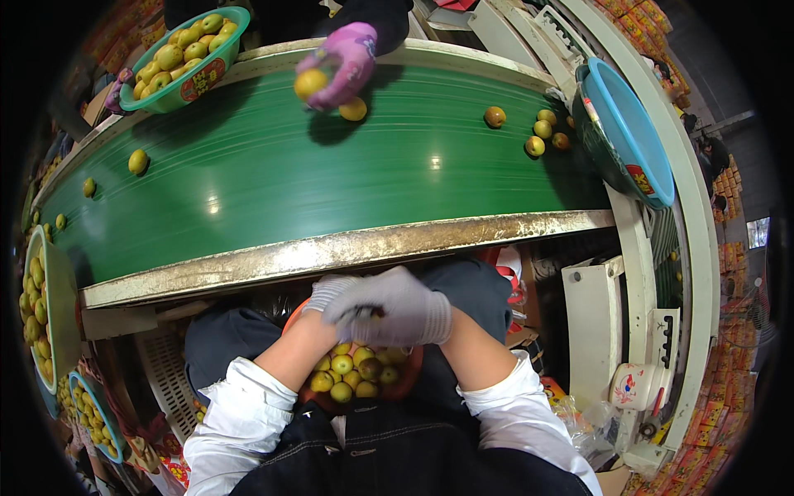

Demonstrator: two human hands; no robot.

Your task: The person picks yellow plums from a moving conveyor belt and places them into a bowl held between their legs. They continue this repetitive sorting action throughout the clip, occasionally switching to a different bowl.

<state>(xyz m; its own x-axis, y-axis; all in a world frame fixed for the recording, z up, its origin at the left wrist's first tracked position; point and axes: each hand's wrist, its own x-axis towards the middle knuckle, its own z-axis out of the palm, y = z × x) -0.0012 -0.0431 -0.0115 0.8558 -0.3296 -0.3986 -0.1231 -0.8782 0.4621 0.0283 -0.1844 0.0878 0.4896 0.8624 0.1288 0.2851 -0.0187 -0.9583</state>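
My left hand [334, 292], in a grey knit glove, is over the far side of an orange-red basin [409, 379] between my knees. My right hand [397, 310], gloved alike and blurred, crosses in front of it and hides most of its fingers. A dark patch shows at the right hand's fingers; whether it is a fruit or soiled glove is unclear. Whether either hand grips anything cannot be made out. Several round yellow-green fruits [341, 364] lie in the basin beneath both hands, some with brown patches.
Beyond my knees runs a green conveyor belt [384, 167] with a worn metal edge [347, 248]. Across it, a co-worker's pink-gloved hand [350, 62] holds a yellow fruit [310, 84]. Fruit-filled basins [205, 84] stand at the left; a blue basin [639, 136] rests at the belt's right end.
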